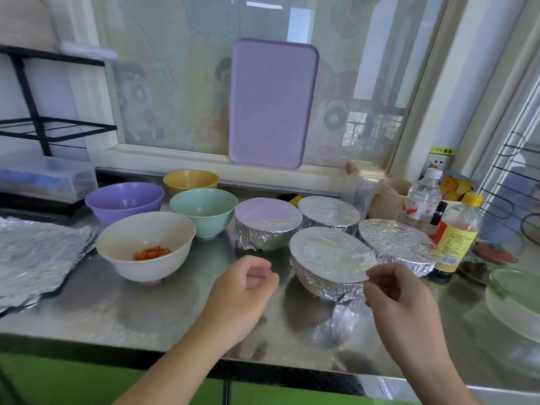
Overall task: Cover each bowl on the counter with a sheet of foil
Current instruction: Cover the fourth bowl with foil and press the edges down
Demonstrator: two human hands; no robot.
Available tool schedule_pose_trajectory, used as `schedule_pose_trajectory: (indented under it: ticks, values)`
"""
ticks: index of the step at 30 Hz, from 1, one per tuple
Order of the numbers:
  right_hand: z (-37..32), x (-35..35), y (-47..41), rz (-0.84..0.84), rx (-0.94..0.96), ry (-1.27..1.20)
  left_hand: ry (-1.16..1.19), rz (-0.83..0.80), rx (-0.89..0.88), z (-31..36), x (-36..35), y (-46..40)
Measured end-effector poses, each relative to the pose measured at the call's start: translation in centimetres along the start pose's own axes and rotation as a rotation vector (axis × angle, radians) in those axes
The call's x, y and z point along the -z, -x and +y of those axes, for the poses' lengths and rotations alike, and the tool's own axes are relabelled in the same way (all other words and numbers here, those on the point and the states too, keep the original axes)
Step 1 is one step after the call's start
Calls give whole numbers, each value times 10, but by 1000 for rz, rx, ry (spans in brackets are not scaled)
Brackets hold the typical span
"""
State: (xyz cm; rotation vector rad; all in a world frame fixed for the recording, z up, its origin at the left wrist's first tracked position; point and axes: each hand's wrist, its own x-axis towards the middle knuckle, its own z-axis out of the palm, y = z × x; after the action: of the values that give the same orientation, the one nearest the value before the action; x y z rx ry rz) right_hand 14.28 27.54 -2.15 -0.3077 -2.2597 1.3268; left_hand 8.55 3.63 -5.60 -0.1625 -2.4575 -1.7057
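Observation:
Four foil-covered bowls stand right of centre: the nearest one (331,260), one behind it (267,219), one at the back (328,211) and one on the right (399,241). Four bowls stand without foil on the left: white with carrot pieces (146,244), green (204,210), purple (124,200) and yellow (190,179). A stack of foil sheets (35,252) lies at the far left. My left hand (245,285) hovers loosely curled, holding nothing, just left of the nearest covered bowl. My right hand (393,293) is loosely curled with its fingertips at that bowl's foil rim; contact is unclear.
The steel counter (146,314) has its front edge close to me. Bottles (457,232) and jars crowd the right side, beside a glass container with a green lid (514,290). A purple tray (273,103) leans on the window. A black rack (35,124) stands at the left.

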Motion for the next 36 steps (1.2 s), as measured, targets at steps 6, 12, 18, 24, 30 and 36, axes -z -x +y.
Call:
schedule_pose_trajectory:
  ticks: [6,12,18,24,30,36]
  values:
    - [-50,-66,29,-256,122,-39,13,151,97,-21,75,19]
    - [-94,-174,33,-533,57,-66,66,441,176,-29,149,34]
    - [-128,-255,19,-633,-208,-269,82,604,194,-30,199,15]
    - [-116,-267,19,-588,-204,-258,98,430,233,-51,189,1]
    - [-94,-208,29,-488,-179,-278,157,378,204,-48,151,20]
    - [-80,-171,32,-460,-223,-275,183,328,162,-41,120,29]
